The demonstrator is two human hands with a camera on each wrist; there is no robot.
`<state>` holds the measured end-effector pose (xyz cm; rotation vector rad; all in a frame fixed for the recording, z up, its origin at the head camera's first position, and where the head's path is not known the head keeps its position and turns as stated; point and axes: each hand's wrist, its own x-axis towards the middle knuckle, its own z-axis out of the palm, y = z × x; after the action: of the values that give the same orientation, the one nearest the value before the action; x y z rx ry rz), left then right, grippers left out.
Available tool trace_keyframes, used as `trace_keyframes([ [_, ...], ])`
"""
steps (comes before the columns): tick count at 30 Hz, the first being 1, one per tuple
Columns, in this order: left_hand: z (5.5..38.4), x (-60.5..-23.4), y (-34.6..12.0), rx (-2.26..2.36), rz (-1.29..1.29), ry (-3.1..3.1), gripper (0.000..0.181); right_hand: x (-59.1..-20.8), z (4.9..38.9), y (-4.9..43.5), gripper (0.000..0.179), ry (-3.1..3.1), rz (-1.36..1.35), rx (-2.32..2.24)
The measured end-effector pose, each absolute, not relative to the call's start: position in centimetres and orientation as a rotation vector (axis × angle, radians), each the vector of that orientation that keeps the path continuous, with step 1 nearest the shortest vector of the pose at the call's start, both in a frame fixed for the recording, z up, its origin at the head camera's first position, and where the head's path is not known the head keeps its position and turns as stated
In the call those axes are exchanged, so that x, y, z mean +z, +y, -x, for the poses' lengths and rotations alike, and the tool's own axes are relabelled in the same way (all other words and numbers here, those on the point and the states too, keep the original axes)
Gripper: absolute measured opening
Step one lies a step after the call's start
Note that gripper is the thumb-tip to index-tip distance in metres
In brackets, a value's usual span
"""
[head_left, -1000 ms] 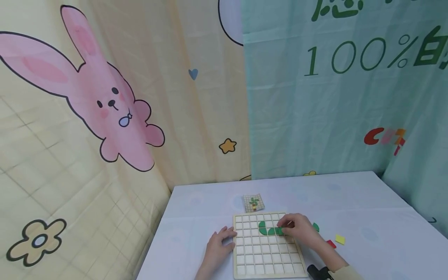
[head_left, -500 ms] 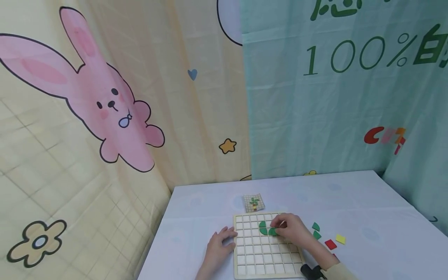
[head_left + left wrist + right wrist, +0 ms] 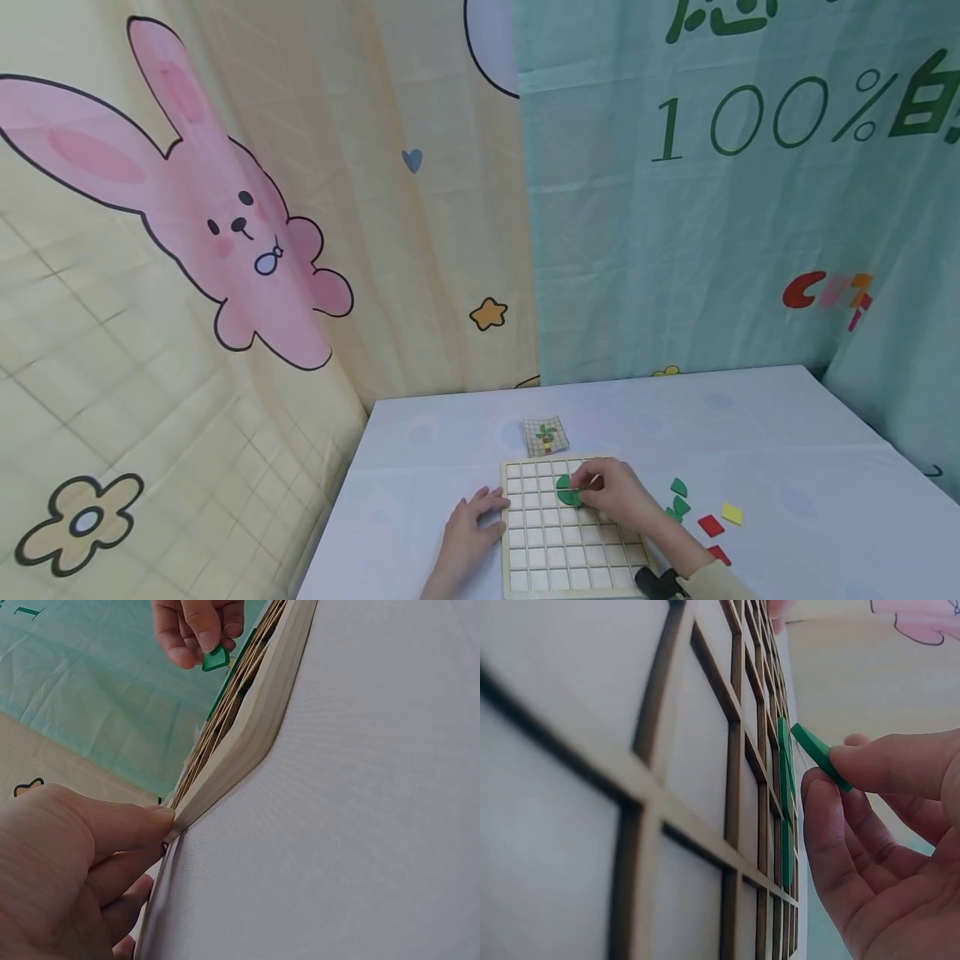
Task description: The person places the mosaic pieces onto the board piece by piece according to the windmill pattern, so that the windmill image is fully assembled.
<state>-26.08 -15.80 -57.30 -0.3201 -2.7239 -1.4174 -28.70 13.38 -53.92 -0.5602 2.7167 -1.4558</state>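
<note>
My right hand [image 3: 617,493] pinches a small green tile [image 3: 819,754] between thumb and fingers, tilted just above the grid board [image 3: 558,557]. Green rounded tiles [image 3: 564,486] sit in the board's upper squares beside those fingertips; the hand partly hides them. In the right wrist view, the held tile is apart from the seated green tiles [image 3: 786,787]. My left hand [image 3: 471,537] rests at the board's left side, with its fingers spread. The left wrist view shows those fingertips [image 3: 161,819] touching the wooden edge.
A small pattern card [image 3: 546,436] lies beyond the board. To the right are several loose tiles: green ones [image 3: 679,487], red ones [image 3: 710,526] and a yellow one [image 3: 732,513]. A black device [image 3: 656,582] is at the right wrist. Printed curtains hang behind the white table [image 3: 442,442].
My right hand has shifted left over the board with the green tile, uncovering more loose green and red tiles at the right. My left hand stays at the board's edge.
</note>
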Motion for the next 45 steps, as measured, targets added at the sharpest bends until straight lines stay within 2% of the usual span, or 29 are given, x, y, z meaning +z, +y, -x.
trace_keyframes([
  [27,26.0,-57.0,-15.8,-1.387,0.274,-2.737,0.031,-53.5,27.8,12.4,0.007,2.623,0.644,-1.445],
  [45,26.2,-57.1,-15.5,-1.397,0.269,-2.748,0.030,-53.6,27.8,11.5,0.013,2.752,0.638,-1.290],
])
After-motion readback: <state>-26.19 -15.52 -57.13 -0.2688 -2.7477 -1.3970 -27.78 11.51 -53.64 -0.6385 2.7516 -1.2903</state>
